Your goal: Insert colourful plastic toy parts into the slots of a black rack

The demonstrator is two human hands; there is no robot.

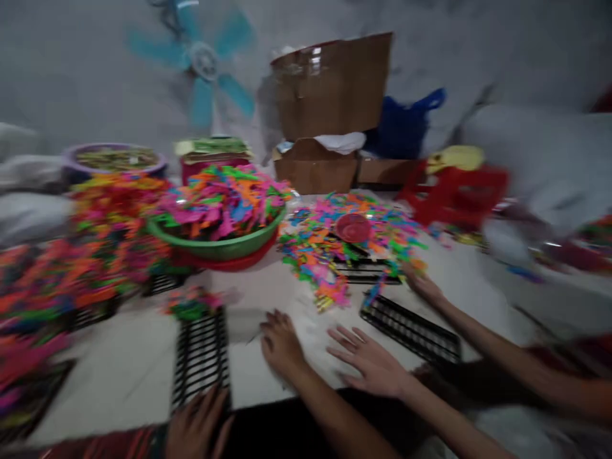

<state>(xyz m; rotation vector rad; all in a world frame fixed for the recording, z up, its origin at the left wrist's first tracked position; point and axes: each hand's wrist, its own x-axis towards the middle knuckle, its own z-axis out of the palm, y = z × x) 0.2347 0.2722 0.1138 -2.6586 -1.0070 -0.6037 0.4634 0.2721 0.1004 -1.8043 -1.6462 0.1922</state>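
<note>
Resting on the near end of a black slotted rack (201, 357), the left hand (198, 426) sits at the bottom edge of the view. Its grip is loose, fingers spread over the bars and not closed round anything. The rack lies lengthwise on the white surface (129, 370), with a small clump of coloured plastic bits (191, 305) at its far end. The right hand (280, 344) is just right of the rack, knuckles on the surface and fingers curled under; motion blur, so cannot tell if the grip has anything in it. Another person's hand (370, 363) lies flat and open beside it, and their other hand (423, 285) touches a loose pile of coloured pieces (344, 255) near a second black rack (411, 328). A green basin (224, 247), heaped with the same pieces, is further back.
</note>
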